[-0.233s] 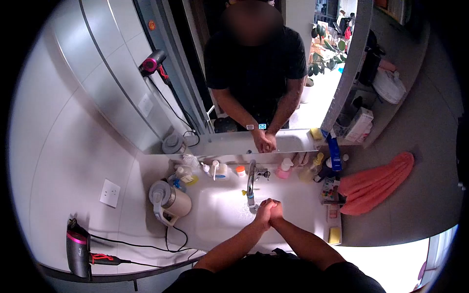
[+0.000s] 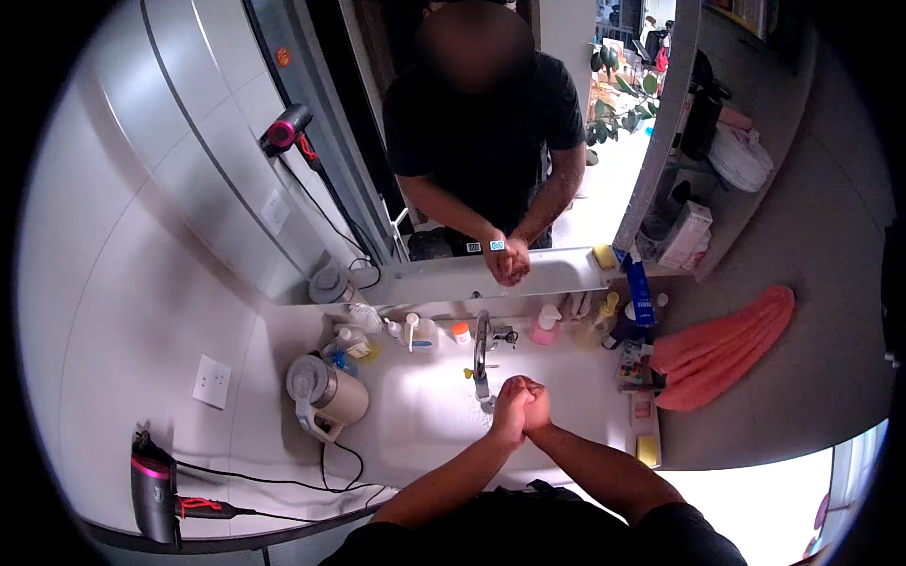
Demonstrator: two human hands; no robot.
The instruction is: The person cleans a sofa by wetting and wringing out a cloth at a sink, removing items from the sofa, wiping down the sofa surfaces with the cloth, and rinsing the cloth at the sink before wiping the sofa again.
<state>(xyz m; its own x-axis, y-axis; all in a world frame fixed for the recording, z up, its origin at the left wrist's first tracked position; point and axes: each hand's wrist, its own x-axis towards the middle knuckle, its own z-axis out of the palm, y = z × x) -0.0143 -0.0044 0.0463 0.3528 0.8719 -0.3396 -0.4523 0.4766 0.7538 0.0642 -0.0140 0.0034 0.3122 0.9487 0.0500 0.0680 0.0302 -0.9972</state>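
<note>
White basin [image 2: 408,415] beneath; left hand [image 2: 537,409] and right hand [image 2: 511,415] clasped together near faucet [image 2: 481,351], grip narrow; cannot tell what palms hide.

The sink [image 2: 415,406] is white, the tap [image 2: 481,349] silver, and the towel [image 2: 727,349] at the right coral pink, while the kettle [image 2: 338,392] has a beige body with a grey lid and handle, and the hair dryer [image 2: 154,491] is black with a magenta ring and a red tie on its cord. Behind the basin, a white bottle has an orange cap [image 2: 461,328], a pump bottle [image 2: 545,326] is pink with a paler top, and a box [image 2: 639,291] is deep blue with white lettering. The sponge [image 2: 647,450] is yellow, the shirt [image 2: 481,123] in the mirror plain black.
</note>
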